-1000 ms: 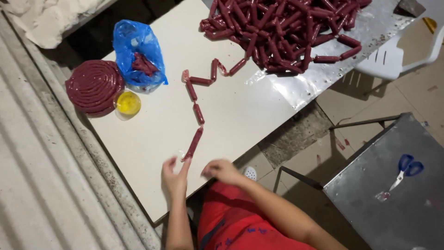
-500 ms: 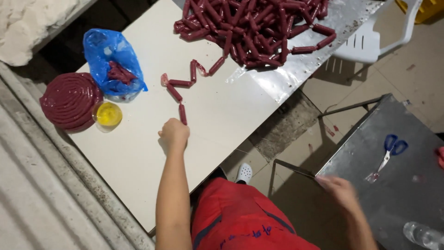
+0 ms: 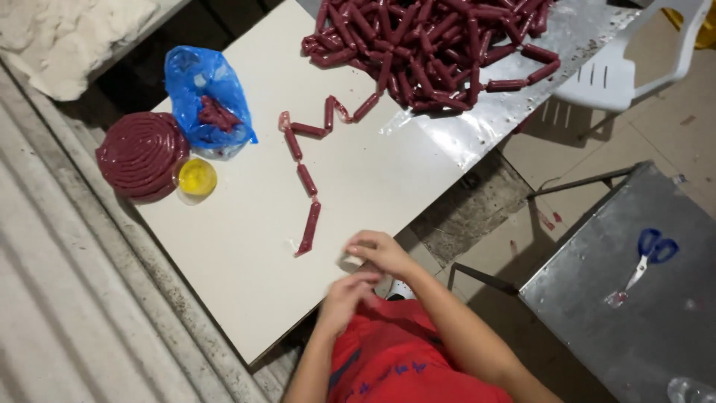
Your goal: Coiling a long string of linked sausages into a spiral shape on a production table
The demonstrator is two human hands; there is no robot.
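Left hand (image 3: 344, 297) and right hand (image 3: 378, 250) close together at the near table edge (image 3: 246, 246), fingers curled, grip impossible to tell; nothing clearly held. Sausage chain (image 3: 307, 227) just beyond the hands, its near end slightly leftward, apart from both; sausage heap (image 3: 432, 45) farther off; scissors (image 3: 647, 254) well right.

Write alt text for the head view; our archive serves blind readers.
A person's left hand and right hand meet at the edge of a white table, beside the loose end of a sausage chain running from a large sausage pile. A coiled sausage, a blue bag and a yellow cup sit at the far side.
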